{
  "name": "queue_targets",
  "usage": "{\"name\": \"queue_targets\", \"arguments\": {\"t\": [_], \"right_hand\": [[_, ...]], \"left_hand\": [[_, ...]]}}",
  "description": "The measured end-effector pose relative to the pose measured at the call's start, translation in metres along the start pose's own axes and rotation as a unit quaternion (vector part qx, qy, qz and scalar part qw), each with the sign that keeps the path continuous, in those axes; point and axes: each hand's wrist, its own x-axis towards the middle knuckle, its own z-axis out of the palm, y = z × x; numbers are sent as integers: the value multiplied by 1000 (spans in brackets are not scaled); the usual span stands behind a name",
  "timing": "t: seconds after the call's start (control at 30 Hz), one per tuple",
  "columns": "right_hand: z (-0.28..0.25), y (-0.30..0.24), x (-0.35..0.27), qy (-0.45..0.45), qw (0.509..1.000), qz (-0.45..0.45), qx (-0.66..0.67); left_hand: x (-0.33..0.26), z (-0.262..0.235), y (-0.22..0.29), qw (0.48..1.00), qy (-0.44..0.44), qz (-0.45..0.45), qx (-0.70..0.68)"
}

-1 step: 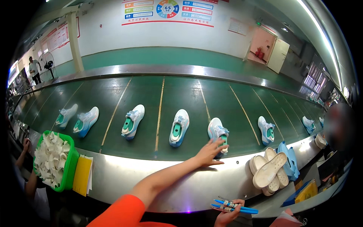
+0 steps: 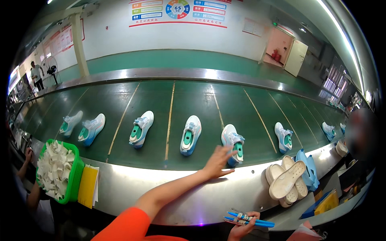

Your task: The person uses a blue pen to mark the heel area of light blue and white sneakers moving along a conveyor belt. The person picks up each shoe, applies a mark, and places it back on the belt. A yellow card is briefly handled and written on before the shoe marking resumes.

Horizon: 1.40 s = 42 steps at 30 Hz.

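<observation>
White-and-teal shoe (image 2: 233, 145) on green conveyor belt (image 2: 161, 104), at two o'clock from centre | left hand (image 2: 219, 160) spread flat, fingertips touching it; right hand (image 2: 241, 229) at five o'clock clasps blue brushes (image 2: 249, 219)

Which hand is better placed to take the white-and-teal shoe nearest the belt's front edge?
Left. The left hand is already stretched over the conveyor belt, fingers spread at that shoe. The right hand sits low by the body, closed around blue tools.
</observation>
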Motion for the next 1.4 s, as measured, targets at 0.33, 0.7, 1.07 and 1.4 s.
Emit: {"name": "queue_targets", "arguments": {"t": [0.33, 0.7, 1.07, 1.4], "right_hand": [[22, 14, -3, 6, 995, 11, 97], [27, -8, -27, -58, 982, 125, 126], [37, -7, -30, -105, 980, 87, 144], [30, 8, -29, -98, 973, 148, 148]], "left_hand": [[-44, -72, -82, 941, 202, -260, 76], [-55, -178, -8, 951, 81, -295, 51], [-87, -149, -26, 951, 120, -284, -37], [-80, -121, -36, 954, 78, -230, 174]]}}
